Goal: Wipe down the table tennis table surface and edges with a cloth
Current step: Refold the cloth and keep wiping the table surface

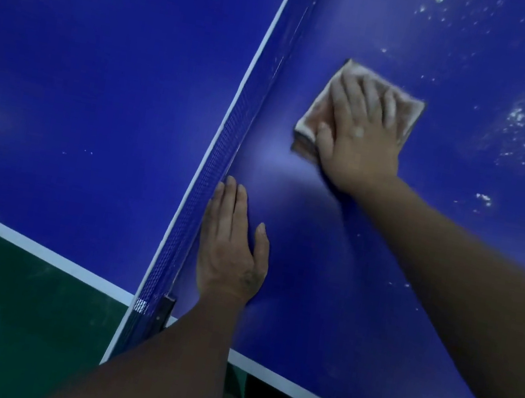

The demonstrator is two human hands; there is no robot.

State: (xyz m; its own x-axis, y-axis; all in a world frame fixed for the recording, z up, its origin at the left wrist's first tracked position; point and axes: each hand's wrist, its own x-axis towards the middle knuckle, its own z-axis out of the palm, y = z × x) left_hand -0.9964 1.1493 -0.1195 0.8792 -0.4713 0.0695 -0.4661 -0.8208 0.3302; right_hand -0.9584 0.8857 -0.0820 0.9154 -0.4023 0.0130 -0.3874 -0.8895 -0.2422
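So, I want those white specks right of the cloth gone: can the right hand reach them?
Probably yes: the right hand lies flat on the cloth, with only bare table before the specks.

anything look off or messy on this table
White specks are scattered over the blue table beyond and right of the cloth under the right hand, a few left of the net too. Dust or droplets, unclear. Nothing else stands out.

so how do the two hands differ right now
The left hand lies flat on the bare table, right beside the net; the right hand presses on the cloth, farther out. The left hand's fingers are together; the right hand's are slightly spread. Both are open, palm down.
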